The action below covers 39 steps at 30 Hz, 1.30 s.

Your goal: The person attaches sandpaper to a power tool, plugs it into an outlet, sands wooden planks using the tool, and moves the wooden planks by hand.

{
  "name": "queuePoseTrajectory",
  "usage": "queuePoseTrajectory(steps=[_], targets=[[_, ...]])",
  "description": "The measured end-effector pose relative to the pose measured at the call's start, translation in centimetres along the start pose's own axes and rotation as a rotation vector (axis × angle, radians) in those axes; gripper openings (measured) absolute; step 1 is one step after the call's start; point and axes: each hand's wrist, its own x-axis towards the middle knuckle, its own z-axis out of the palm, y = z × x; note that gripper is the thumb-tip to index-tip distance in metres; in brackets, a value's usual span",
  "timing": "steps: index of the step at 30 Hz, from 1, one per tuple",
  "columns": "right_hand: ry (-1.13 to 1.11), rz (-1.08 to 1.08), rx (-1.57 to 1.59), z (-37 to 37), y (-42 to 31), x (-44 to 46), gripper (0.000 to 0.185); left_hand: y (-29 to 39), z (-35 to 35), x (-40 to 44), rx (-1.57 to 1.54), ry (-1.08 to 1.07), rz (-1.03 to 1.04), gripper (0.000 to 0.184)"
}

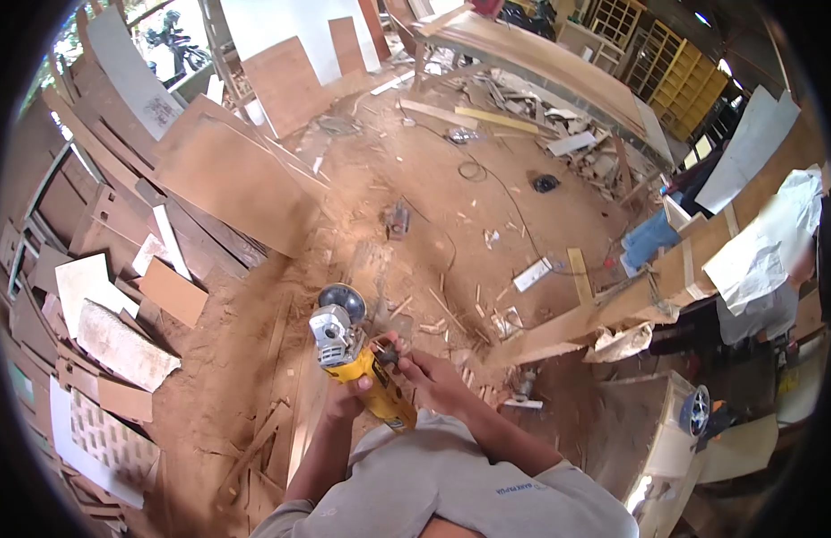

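A yellow angle grinder (366,377) with a silver head and a dark round disc (342,303) is held in front of my grey shirt, its disc pointing away from me. My left hand (348,394) is wrapped round the yellow body from the left side. On the right side of the grinder, my right hand (420,372) has its fingers closed on a small black part (387,354) beside the tool's body. Whether that part is joined to the grinder cannot be made out.
Board offcuts (111,332) are piled at the left. A long workbench (541,67) stands at the back right, with wood scraps below. A cable (514,202) crosses the dusty floor. Planks, plastic sheeting (765,238) and a wooden box (653,430) are at the right.
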Motion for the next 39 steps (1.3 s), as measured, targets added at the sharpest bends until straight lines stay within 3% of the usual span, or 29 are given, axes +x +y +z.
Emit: queuePoseTrajectory(steps=[7,10,19,25,28,30,34,37,39], targets=[[-0.081,0.036,-0.031,0.3,0.8,1.3,0.040,0.5,-0.8,-0.4,-0.015,-0.047,0.095,0.057],[-0.057,-0.092,0.070,0.8,0.4,1.8,0.039,0.3,-1.6,-0.5,-0.002,-0.007,0.124,0.057],[-0.263,0.068,-0.057,-3.7,-0.2,4.2,0.035,0.0,-1.1,2.2,0.051,0.048,0.185,0.055],[-0.203,-0.001,0.057,-10.0,2.8,8.5,0.032,-0.5,0.5,8.1,0.025,0.043,0.181,0.066],[-0.171,-0.282,0.084,-13.6,2.0,12.4,0.023,-1.0,2.0,12.2,0.084,0.157,0.196,0.071],[-0.144,-0.216,0.094,-17.1,1.4,14.8,0.023,-1.1,3.4,14.9,0.068,0.187,0.221,0.070],[-0.089,-0.178,0.375,-24.9,1.1,19.6,0.026,-2.1,4.8,19.9,0.002,0.216,0.236,0.070],[-0.025,-0.352,0.338,-30.9,0.0,23.4,0.032,-3.4,4.9,22.8,-0.028,0.226,0.240,0.071],[0.170,-0.401,0.303,-33.0,0.2,25.0,0.037,-4.2,4.6,25.3,-0.030,0.217,0.248,0.073]])
